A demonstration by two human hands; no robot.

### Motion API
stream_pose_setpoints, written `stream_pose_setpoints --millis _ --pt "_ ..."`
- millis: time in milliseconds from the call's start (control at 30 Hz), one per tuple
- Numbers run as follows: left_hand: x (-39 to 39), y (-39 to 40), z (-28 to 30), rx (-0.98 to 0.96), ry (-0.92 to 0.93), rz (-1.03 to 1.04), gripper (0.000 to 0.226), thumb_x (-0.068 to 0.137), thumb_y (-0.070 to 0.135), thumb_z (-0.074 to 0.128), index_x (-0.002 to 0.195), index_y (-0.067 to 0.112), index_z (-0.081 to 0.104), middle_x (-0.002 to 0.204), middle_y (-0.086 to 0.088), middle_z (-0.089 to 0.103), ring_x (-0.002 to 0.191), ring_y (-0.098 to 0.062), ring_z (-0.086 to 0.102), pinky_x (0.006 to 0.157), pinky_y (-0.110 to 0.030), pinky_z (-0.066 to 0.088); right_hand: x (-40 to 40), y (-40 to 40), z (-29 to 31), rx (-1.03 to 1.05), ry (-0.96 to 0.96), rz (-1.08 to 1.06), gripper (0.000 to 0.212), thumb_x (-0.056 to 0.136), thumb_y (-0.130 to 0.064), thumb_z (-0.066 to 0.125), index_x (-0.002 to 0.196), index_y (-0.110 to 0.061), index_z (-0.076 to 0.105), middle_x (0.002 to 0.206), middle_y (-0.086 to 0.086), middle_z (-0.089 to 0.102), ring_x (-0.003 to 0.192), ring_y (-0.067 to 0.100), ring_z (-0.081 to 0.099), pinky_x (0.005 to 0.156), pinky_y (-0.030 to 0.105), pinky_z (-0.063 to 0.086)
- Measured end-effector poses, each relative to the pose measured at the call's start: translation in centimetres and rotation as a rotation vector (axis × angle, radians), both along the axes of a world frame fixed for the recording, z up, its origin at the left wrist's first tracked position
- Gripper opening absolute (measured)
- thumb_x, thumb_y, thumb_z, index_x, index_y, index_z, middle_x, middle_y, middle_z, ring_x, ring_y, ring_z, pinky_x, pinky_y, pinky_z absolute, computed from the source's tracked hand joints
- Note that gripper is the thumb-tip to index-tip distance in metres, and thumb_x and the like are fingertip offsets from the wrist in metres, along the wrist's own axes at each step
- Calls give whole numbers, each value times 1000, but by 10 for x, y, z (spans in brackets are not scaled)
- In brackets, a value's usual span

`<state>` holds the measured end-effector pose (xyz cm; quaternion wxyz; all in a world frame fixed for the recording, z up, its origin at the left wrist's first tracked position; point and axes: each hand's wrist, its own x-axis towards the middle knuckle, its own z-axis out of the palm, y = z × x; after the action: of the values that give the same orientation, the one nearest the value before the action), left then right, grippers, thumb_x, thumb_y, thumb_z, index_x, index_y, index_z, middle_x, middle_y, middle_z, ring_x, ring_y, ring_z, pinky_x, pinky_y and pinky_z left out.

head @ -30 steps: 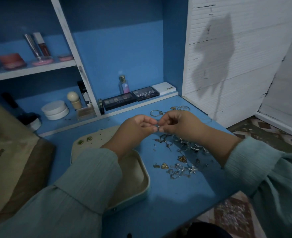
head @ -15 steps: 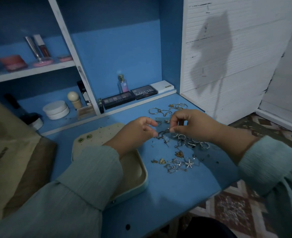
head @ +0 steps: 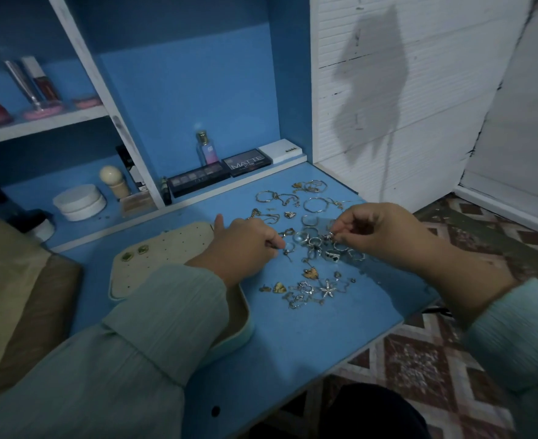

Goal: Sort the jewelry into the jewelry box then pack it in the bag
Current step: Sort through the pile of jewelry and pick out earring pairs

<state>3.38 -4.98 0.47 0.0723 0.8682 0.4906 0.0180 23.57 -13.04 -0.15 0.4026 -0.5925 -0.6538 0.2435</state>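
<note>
Loose jewelry [head: 309, 248] lies scattered on the blue table [head: 293, 337]: rings, hoops, chains and small charms. The open jewelry box [head: 166, 245] sits left of the pile; its beige perforated panel holds two green earrings [head: 134, 252]. My left hand [head: 245, 245] reaches across the box, fingers curled, pinching a small thin piece at the pile's left edge. My right hand [head: 375, 232] is over the right side of the pile and pinches a small silver piece between thumb and fingertips. A beige and brown bag [head: 5, 296] lies at the far left.
Makeup palettes [head: 198, 179], a perfume bottle [head: 205, 147] and a white box [head: 280, 150] line the back ledge. A white jar [head: 79, 202] and other cosmetics stand on the left shelves. A white wall panel rises to the right; patterned floor lies past the table's front edge.
My hands, which met over one small piece a second ago, have parted and dropped to the pile. The left stays at the pile's left edge and the right has gone further right.
</note>
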Motion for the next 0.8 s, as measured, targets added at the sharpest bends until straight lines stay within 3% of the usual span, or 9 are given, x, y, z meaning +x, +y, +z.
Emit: stream_pose_setpoints --millis 167,300,400,500,633,800 --pt "4 -8 -1 -53 -33 -109 20 90 38 56 108 40 64 111 19 54 120 -9 43 113 -52 -2 8 -12 -14 33 -38 -54 19 82 -6 67 82 -25 68 77 -6 65 63 -3 52 63 4 41" --pt "15 -19 1 -11 -11 -240 24 90 41 55 112 41 62 108 17 53 119 -9 44 114 -50 1 15 -24 -25 97 -96 -97 18 85 -6 63 82 -24 63 80 -12 59 74 -9 51 68 1 36" --pt "24 -26 3 22 -12 -311 24 91 39 54 113 39 61 111 16 54 120 -9 43 115 -47 -5 18 -32 -33 145 -80 -177 20 86 -5 61 83 -25 61 82 -10 58 74 -2 51 68 2 37" --pt "32 -32 3 55 -26 -368 24 91 38 53 114 37 62 110 15 54 121 -9 43 114 -43 -7 19 -38 -38 194 -44 -217 21 85 -4 61 84 -25 60 80 -14 55 75 -9 50 68 2 36" --pt "53 -43 9 55 168 -413 28 96 40 44 121 40 56 123 14 49 126 -10 36 115 -45 -9 21 -41 -37 219 70 -230 19 85 -2 62 83 -21 62 79 -12 55 75 -12 51 70 2 38" --pt "68 -49 9 96 283 -439 26 95 43 42 117 41 58 124 13 46 125 -12 35 114 -50 -9 22 -41 -33 188 231 -221 21 85 -2 62 80 -23 62 77 -10 58 67 -9 52 67 5 42"
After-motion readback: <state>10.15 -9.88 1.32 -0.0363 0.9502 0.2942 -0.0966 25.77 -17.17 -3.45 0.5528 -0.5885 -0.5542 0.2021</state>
